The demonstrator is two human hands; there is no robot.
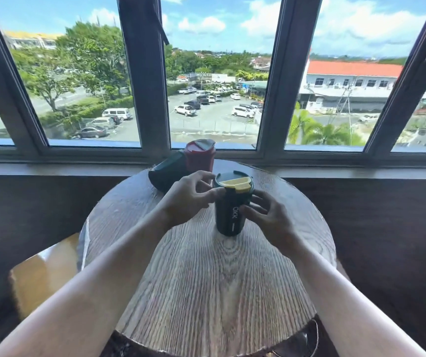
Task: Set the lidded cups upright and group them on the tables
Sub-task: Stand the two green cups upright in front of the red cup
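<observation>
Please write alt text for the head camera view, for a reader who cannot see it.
Two bare hands, left hand and right hand, touch an upright dark cup with a yellow lid on a round wooden table. Behind it, a red cup stands upright and a green cup lies on its side, below windows.

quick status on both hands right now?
Left hand: open, fingertips touching the lid rim of the upright dark green cup, no grip.
Right hand: open, fingers resting against the same cup's side, not closed around it.

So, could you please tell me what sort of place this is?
Probably a café or lounge on an upper floor: a small round wooden table with lidded cups stands by big windows overlooking a car park.
</observation>
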